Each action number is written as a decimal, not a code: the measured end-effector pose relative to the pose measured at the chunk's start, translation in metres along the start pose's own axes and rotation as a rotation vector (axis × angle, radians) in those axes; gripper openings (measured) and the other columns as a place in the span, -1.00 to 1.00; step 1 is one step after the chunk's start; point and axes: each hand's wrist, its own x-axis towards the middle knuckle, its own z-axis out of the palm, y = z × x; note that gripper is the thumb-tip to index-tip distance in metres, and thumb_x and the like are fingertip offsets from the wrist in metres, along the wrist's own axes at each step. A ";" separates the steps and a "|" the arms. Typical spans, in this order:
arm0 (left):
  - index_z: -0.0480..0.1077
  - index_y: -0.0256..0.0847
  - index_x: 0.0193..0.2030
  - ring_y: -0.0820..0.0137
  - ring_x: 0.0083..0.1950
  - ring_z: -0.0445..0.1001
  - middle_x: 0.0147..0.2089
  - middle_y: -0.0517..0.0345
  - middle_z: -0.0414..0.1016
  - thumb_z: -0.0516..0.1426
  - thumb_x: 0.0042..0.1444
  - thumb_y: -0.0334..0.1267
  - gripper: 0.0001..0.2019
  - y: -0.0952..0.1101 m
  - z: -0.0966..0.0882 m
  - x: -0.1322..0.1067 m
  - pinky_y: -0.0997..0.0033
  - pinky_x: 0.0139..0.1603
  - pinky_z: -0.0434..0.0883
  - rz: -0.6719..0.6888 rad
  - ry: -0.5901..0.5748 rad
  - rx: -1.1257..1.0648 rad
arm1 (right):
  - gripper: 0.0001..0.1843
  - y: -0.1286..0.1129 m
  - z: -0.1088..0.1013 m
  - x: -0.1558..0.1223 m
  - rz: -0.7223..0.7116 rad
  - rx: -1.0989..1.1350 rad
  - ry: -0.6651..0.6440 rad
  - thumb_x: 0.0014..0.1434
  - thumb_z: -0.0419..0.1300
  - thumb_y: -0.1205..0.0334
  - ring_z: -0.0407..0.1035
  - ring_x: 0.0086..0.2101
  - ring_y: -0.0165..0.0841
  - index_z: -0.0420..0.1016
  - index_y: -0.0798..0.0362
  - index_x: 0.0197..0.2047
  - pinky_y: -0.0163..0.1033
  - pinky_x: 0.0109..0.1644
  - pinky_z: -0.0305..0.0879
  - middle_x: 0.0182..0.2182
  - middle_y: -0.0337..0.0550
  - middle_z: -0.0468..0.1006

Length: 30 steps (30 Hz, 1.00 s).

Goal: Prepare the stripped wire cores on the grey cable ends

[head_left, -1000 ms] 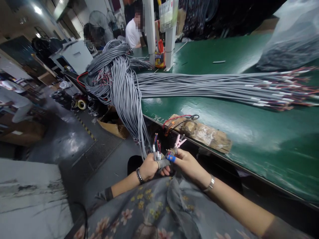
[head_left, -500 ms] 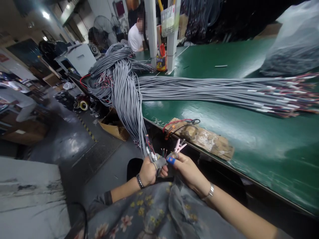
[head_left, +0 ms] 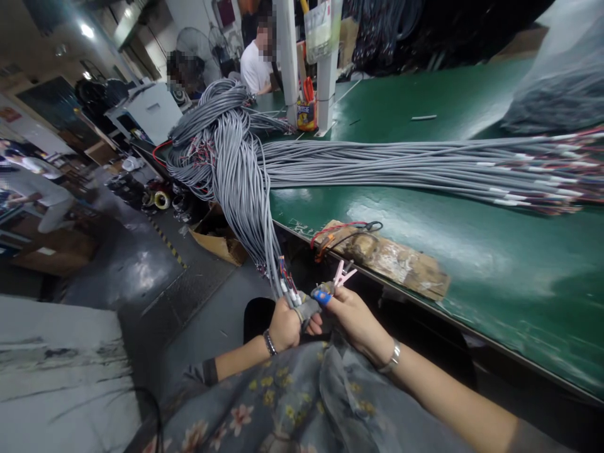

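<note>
My left hand (head_left: 286, 325), with grey coverings on its fingers, is closed around several grey cable ends (head_left: 291, 296) that have white sleeves and thin coloured wires. From there the cables (head_left: 243, 189) rise in a thick hanging bundle to the table edge. My right hand (head_left: 353, 318) meets the left one, thumb and forefinger pinched together over the thin wires, which the fingers hide. Blue tape (head_left: 321, 296) wraps its thumb. Just beyond the right fingers, a pink clothespin (head_left: 344, 274) sticks up at the table edge; whether it touches them is unclear.
More grey cables (head_left: 377, 165) lie across the green table (head_left: 495, 251). A worn cardboard piece (head_left: 391, 261) with red and black leads lies along the near edge. A cardboard box (head_left: 217, 242) stands on the floor. Another person (head_left: 255, 66) sits beyond the white posts.
My right fingers have moved in against my left hand. The thin wires that stood up between the hands are now covered. The view has shifted slightly.
</note>
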 end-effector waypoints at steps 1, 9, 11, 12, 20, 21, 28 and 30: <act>0.24 -0.25 -0.60 0.53 -0.75 0.28 -0.73 0.22 0.32 0.25 -0.29 0.10 -0.56 0.000 0.000 0.000 0.57 -0.71 0.16 0.004 0.005 -0.014 | -0.63 0.001 0.000 0.001 0.006 0.032 0.039 -0.03 0.29 -0.04 0.25 -0.69 -0.42 0.22 0.01 -0.50 -0.25 -0.53 0.20 -0.75 -0.36 0.33; 0.30 -0.27 -0.57 0.53 -0.72 0.29 -0.69 0.20 0.35 0.26 -0.31 0.07 -0.58 -0.002 -0.005 -0.001 0.56 -0.70 0.18 -0.004 0.029 -0.052 | -0.78 0.001 -0.026 0.005 0.067 0.209 0.250 -0.05 0.25 0.04 0.19 -0.58 -0.43 0.37 0.00 -0.45 -0.29 -0.49 0.20 -0.56 -0.28 0.35; 0.28 -0.27 -0.59 0.54 -0.73 0.28 -0.70 0.20 0.34 0.26 -0.31 0.08 -0.58 -0.003 -0.005 0.000 0.56 -0.70 0.17 0.001 0.025 -0.051 | -0.73 0.000 -0.030 0.003 0.110 0.204 0.131 0.00 0.17 -0.04 0.23 -0.54 -0.39 0.42 0.00 -0.39 -0.26 -0.42 0.24 -0.52 -0.23 0.38; 0.27 -0.27 -0.60 0.54 -0.73 0.27 -0.70 0.21 0.34 0.26 -0.31 0.08 -0.57 -0.003 -0.004 0.000 0.56 -0.70 0.17 0.002 0.019 -0.050 | -0.71 0.000 -0.030 0.002 0.115 0.194 0.088 0.02 0.15 -0.06 0.24 -0.53 -0.39 0.43 -0.01 -0.37 -0.25 -0.40 0.25 -0.53 -0.24 0.37; 0.25 -0.26 -0.62 0.52 -0.73 0.28 -0.71 0.19 0.32 0.27 -0.31 0.12 -0.54 -0.003 -0.001 0.001 0.55 -0.70 0.18 0.011 0.015 -0.024 | -0.72 0.000 -0.016 -0.004 0.058 0.197 -0.126 -0.01 0.21 -0.03 0.35 -0.53 -0.32 0.33 0.01 -0.43 -0.15 -0.35 0.29 -0.62 -0.30 0.32; 0.25 -0.26 -0.63 0.51 -0.73 0.29 -0.71 0.18 0.32 0.26 -0.30 0.13 -0.53 -0.003 -0.002 0.001 0.55 -0.71 0.18 0.013 0.008 -0.010 | -0.72 0.001 -0.014 -0.004 0.035 0.151 -0.123 -0.02 0.24 -0.01 0.35 -0.54 -0.33 0.31 0.01 -0.43 -0.16 -0.36 0.29 -0.62 -0.30 0.34; 0.29 -0.27 -0.60 0.50 -0.72 0.33 -0.67 0.14 0.40 0.26 -0.23 0.09 -0.57 -0.011 -0.008 0.004 0.55 -0.70 0.23 0.027 -0.053 0.076 | -0.53 -0.006 -0.008 0.001 -0.027 -0.193 0.023 -0.21 0.37 -0.13 0.28 -0.65 -0.39 0.25 0.00 -0.51 -0.23 -0.51 0.23 -0.72 -0.34 0.34; 0.30 -0.28 -0.59 0.51 -0.71 0.34 -0.67 0.15 0.41 0.27 -0.23 0.05 -0.59 -0.012 -0.009 0.004 0.58 -0.70 0.22 0.031 -0.059 0.082 | -0.53 -0.008 -0.009 0.001 -0.023 -0.236 0.028 -0.22 0.37 -0.13 0.28 -0.66 -0.40 0.25 0.00 -0.53 -0.24 -0.52 0.21 -0.73 -0.35 0.34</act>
